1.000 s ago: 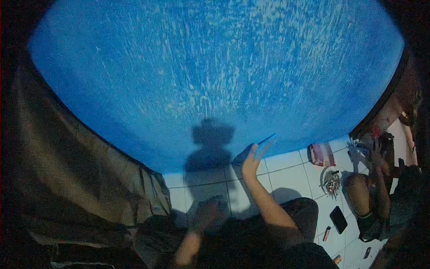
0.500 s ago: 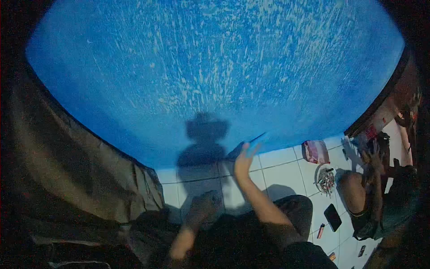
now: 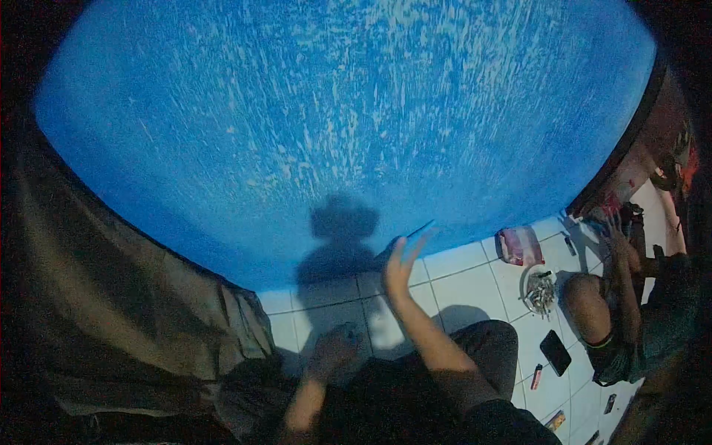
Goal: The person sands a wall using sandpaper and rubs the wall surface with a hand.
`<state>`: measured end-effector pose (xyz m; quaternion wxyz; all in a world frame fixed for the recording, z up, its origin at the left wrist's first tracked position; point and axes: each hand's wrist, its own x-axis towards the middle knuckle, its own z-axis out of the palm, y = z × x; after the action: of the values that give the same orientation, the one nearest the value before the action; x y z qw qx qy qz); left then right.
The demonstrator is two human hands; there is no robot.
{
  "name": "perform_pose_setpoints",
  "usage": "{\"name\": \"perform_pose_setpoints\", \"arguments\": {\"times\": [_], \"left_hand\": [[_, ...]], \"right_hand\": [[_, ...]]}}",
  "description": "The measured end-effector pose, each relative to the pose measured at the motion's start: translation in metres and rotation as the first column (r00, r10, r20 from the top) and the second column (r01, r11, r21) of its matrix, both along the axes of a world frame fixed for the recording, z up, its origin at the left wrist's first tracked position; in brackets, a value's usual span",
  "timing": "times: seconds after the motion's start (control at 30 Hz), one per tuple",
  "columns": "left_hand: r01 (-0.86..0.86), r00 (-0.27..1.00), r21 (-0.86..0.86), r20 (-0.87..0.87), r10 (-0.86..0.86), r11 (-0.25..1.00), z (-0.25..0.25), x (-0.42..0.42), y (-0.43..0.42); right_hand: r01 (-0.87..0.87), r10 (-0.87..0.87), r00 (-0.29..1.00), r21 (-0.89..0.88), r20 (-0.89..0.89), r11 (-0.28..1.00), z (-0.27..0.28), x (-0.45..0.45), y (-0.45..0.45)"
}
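Observation:
My right hand (image 3: 400, 271) is raised over the white tiled floor in front of the blue wall (image 3: 415, 148). Its fingers are apart and I see nothing held in it. A thin dark streak by its fingertips looks like a shadow on the wall, though blur leaves this unsure. Low over the floor, my left hand (image 3: 332, 352) lies in shadow with its fingers curled. Something small may be at its fingertips, too dark to name. Between the hands and the wall falls the shadow (image 3: 345, 215) of a head and body.
A bowl of cigarette butts (image 3: 539, 289), a pinkish pouch (image 3: 519, 246), a dark phone (image 3: 555, 352) and a red lighter (image 3: 536, 377) sit on the tiles at right. Another person's hand (image 3: 614, 233) and knee (image 3: 586, 304) are beyond. Dark cloth (image 3: 148, 297) hangs at left.
The view has shifted slightly. My right hand stays raised, its fingers more clearly spread. The other person's hand has lifted a little, and a small dark object shows on the tiles beside it.

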<state>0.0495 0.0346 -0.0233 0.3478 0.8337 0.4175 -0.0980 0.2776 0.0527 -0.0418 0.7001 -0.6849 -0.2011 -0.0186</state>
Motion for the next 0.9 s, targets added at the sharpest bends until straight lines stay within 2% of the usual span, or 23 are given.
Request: {"name": "perform_pose_setpoints", "arguments": {"times": [0.1, 0.2, 0.23, 0.27, 0.33, 0.37, 0.47, 0.57, 0.67, 0.7, 0.83, 0.9], "left_hand": [[0.046, 0.998, -0.003, 0.033, -0.046, 0.999, -0.006, -0.006, 0.006], [0.066, 0.997, -0.016, 0.037, -0.065, 0.998, -0.008, -0.005, 0.005], [0.075, 0.997, -0.017, 0.038, -0.075, 0.997, -0.009, -0.005, 0.005], [0.081, 0.996, -0.017, 0.038, -0.08, 0.997, -0.01, -0.005, 0.006], [0.088, 0.995, -0.018, 0.048, -0.087, 0.996, -0.012, -0.006, 0.006], [0.09, 0.995, -0.013, 0.046, -0.089, 0.996, -0.012, -0.006, 0.007], [0.087, 0.995, -0.013, 0.054, -0.086, 0.996, -0.012, -0.007, 0.007], [0.085, 0.995, -0.029, 0.056, -0.083, 0.996, -0.011, -0.005, 0.007], [0.085, 0.996, -0.039, 0.04, -0.083, 0.996, -0.014, -0.002, 0.007], [0.087, 0.996, -0.05, 0.036, -0.085, 0.995, -0.013, -0.003, 0.007], [0.135, 0.989, -0.172, 0.09, -0.121, 0.976, -0.002, -0.004, 0.015], [0.075, 0.991, -0.03, 0.118, -0.071, 0.997, -0.025, -0.013, 0.009]], "right_hand": [[0.024, -0.006, 0.987, 0.111, -0.16, 0.994, 0.024, 0.005, -0.01], [-0.055, 0.048, 0.995, -0.068, -0.092, 0.996, -0.008, -0.006, -0.008], [-0.128, 0.104, 0.976, -0.116, -0.193, 0.985, -0.015, -0.014, -0.007], [-0.092, 0.082, 0.988, -0.072, -0.133, 0.993, -0.021, -0.01, -0.005], [-0.033, 0.034, 0.999, 0.027, -0.027, 0.999, 0.001, -0.009, -0.001], [0.032, -0.035, 0.998, 0.063, 0.05, 0.997, -0.008, 0.003, 0.005], [0.07, -0.059, 0.992, 0.096, -0.113, 0.993, 0.033, 0.018, -0.014], [0.046, -0.022, 0.963, 0.084, -0.267, 0.995, 0.018, 0.022, -0.016], [-0.052, 0.042, 0.983, -0.054, -0.179, 0.997, 0.004, -0.009, -0.011], [-0.103, 0.101, 0.988, -0.008, -0.119, 0.995, 0.003, -0.019, -0.008], [-0.071, 0.074, 0.995, 0.053, -0.06, 0.996, 0.007, -0.013, 0.0], [-0.041, 0.044, 0.997, 0.053, -0.059, 0.998, 0.012, -0.003, -0.002]]}}
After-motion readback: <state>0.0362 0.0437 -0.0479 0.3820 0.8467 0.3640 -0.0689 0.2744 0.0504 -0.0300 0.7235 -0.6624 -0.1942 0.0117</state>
